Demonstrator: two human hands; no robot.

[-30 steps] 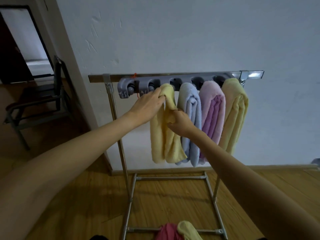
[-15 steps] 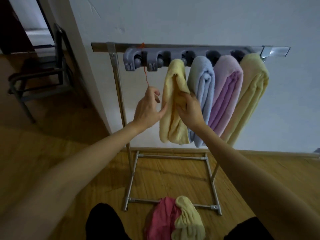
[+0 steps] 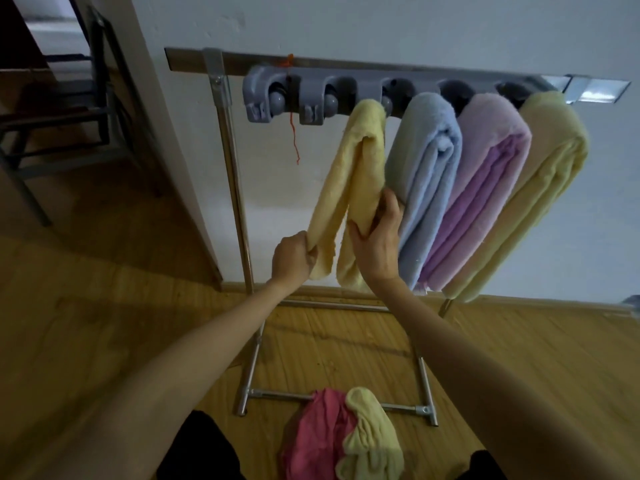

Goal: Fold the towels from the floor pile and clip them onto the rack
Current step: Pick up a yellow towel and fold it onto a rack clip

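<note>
Hanging from the clip bar, third slot from its left end: a yellow towel, soft, light, limp terry, folded over so two tails drop below the bar. Left hand curled round the left tail near its bottom edge, gripping it. Right hand clasped on the right tail, thumb on the near face, fingers wrapped behind, pressed against the blue towel next along the bar. Right of that on the bar: a pink towel, then a pale yellow towel at the right end, all thicker rolls than the one in hand. Left of the held towel: two slots of the bar bare, rollers showing, a red thread dangling between them. Well below the bar, on the wood floor by the rack's foot rail: the pile, a red towel and a cream towel crumpled together, touching. Likely step: evening and smoothing the hung towel so both tails match. Handling, as a guess: no weight to speak of, no stiffness, fuzzy enough not to slip through fingers, but liable to pull out of the clip under a hard tug downward; best taken low on each tail with a gentle pinch. Two slots, two towels left, so the task looks well past halfway.
</note>
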